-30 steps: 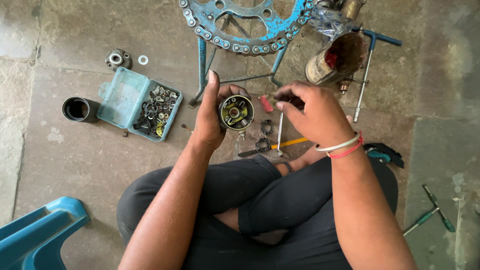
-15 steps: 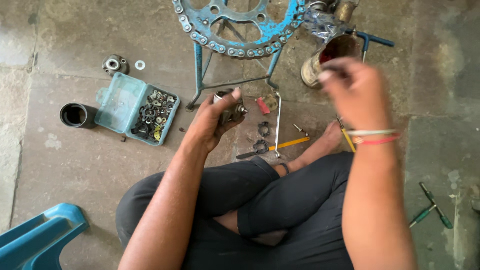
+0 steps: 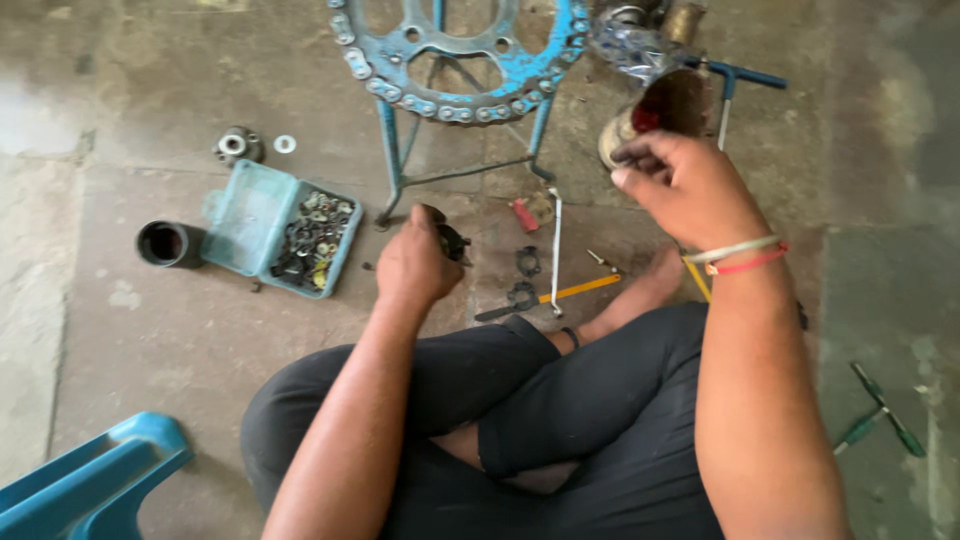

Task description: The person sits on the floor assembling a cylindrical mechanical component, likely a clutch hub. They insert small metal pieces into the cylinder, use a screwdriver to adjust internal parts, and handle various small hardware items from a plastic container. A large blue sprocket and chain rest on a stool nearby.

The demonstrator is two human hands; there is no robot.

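Bare concrete floor (image 3: 120, 330), and the blue sprocket stand (image 3: 460, 110) stood at the top. Just below it the left hand (image 3: 415, 265) was closed round a small dark metal part (image 3: 448, 240), likely a bearing — heavy, stiff, greasy, best gripped by its rim. Right of the stand, the right hand (image 3: 685, 185) hovered, fingers pinched, seemingly holding nothing.

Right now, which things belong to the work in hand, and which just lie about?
In hand:
- round metal part, held by left hand
- grease tin, at right hand

Lying about:
- parts box
- black cylinder
- green screwdrivers
- blue stool
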